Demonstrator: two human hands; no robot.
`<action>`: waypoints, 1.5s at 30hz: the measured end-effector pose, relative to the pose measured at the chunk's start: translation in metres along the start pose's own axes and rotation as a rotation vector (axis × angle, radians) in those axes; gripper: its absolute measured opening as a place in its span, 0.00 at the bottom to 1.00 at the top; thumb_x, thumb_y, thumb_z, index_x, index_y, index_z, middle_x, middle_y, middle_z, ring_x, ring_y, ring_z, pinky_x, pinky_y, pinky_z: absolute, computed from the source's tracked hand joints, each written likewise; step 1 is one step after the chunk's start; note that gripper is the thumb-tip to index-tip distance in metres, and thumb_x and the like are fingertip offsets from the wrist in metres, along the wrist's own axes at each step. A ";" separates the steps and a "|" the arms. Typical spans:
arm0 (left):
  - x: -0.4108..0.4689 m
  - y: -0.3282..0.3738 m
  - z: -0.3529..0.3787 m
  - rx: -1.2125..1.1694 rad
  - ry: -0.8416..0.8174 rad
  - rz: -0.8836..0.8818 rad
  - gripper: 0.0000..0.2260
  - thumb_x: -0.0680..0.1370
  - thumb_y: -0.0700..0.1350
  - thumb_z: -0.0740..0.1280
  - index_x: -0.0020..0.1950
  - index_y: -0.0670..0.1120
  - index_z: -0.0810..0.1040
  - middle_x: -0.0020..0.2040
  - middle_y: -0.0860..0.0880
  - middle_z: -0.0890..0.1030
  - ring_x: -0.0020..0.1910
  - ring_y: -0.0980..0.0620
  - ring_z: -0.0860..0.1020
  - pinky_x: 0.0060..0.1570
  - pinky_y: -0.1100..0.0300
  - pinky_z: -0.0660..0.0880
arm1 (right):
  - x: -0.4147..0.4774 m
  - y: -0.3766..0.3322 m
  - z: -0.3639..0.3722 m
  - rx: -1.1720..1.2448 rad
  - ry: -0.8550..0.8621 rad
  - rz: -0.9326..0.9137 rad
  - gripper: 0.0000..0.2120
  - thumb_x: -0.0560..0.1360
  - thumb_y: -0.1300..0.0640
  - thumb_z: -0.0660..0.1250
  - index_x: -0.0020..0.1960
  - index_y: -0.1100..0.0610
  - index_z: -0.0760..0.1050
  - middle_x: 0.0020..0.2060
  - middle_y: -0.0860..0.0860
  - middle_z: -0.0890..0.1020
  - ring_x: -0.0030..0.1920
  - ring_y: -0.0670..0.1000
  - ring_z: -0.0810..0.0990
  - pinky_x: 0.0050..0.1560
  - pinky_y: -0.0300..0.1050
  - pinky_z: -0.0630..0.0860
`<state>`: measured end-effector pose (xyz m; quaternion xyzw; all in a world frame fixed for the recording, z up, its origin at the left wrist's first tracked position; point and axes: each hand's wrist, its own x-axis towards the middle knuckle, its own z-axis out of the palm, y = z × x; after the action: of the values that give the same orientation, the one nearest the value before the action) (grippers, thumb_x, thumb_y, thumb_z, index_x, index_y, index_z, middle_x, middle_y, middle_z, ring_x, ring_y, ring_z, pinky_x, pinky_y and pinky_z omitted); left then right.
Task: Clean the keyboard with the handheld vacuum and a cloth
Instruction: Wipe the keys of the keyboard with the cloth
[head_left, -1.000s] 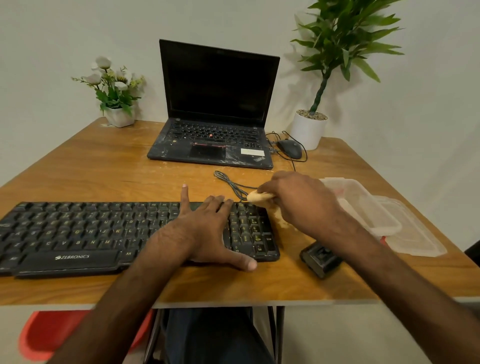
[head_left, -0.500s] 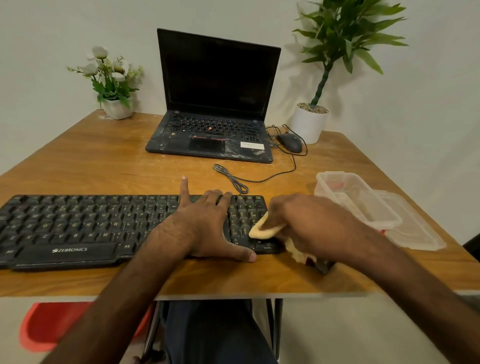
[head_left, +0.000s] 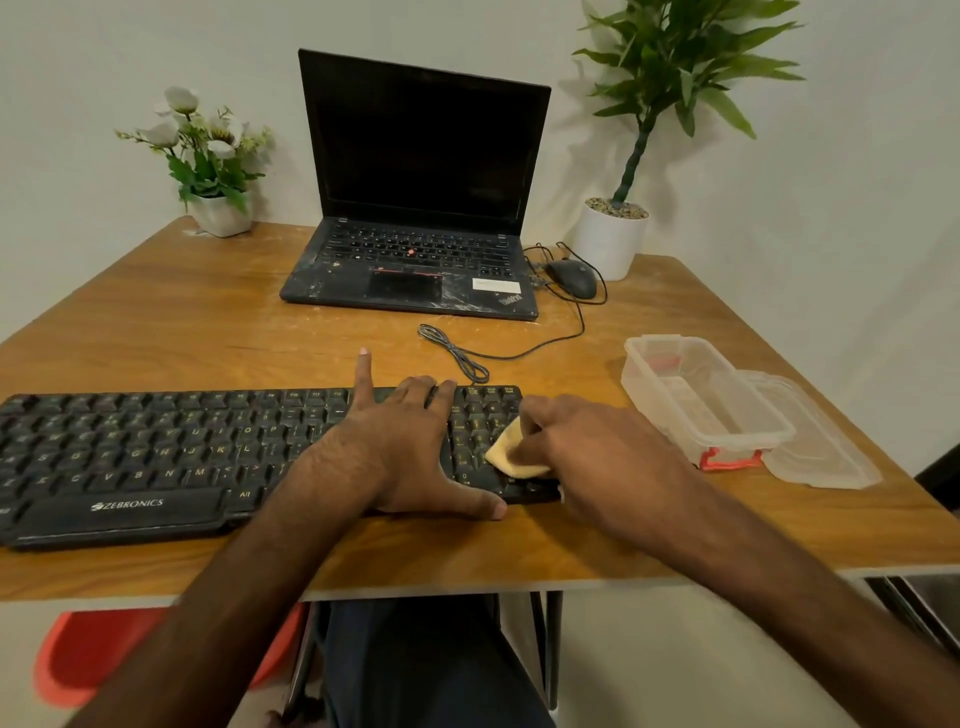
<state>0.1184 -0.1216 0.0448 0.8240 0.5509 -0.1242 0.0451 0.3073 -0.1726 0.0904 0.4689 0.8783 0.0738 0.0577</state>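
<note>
Head view: your left hand (head_left: 410, 452) lies open and flat on the black Zebronics keyboard (head_left: 156, 452), lower left of the frame on the bench (head_left: 208, 322). Your right hand (head_left: 587, 457) grips a yellow cloth (head_left: 511, 457) pressed on what seems the number pad. A clear plastic container (head_left: 696, 395) sits at right.

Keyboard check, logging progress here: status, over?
Left hand flat on the keyboard, bracing it. Right hand pressing the cloth on the number pad end. Vacuum not in view. Nothing blocking.
</note>
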 end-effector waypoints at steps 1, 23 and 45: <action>0.000 0.000 0.000 0.002 -0.001 -0.002 0.63 0.61 0.85 0.51 0.82 0.45 0.37 0.83 0.45 0.46 0.82 0.48 0.46 0.69 0.31 0.27 | -0.004 0.000 -0.002 0.011 -0.024 -0.008 0.21 0.79 0.58 0.65 0.71 0.47 0.71 0.63 0.47 0.69 0.59 0.49 0.72 0.44 0.43 0.69; -0.001 0.002 -0.002 -0.021 -0.013 -0.002 0.62 0.63 0.84 0.54 0.82 0.46 0.38 0.83 0.46 0.46 0.82 0.48 0.46 0.69 0.31 0.26 | 0.022 0.040 -0.009 0.225 0.147 0.010 0.17 0.79 0.56 0.66 0.66 0.43 0.76 0.53 0.43 0.76 0.52 0.43 0.74 0.49 0.42 0.75; -0.003 0.004 -0.002 -0.095 0.043 -0.018 0.66 0.62 0.83 0.58 0.81 0.40 0.37 0.83 0.45 0.49 0.82 0.49 0.49 0.70 0.32 0.26 | 0.074 0.009 0.015 0.083 0.206 0.057 0.20 0.76 0.58 0.69 0.68 0.50 0.74 0.59 0.49 0.74 0.60 0.49 0.72 0.50 0.42 0.69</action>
<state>0.1212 -0.1249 0.0470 0.8185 0.5644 -0.0804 0.0711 0.2757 -0.1050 0.0751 0.4855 0.8682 0.0868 -0.0542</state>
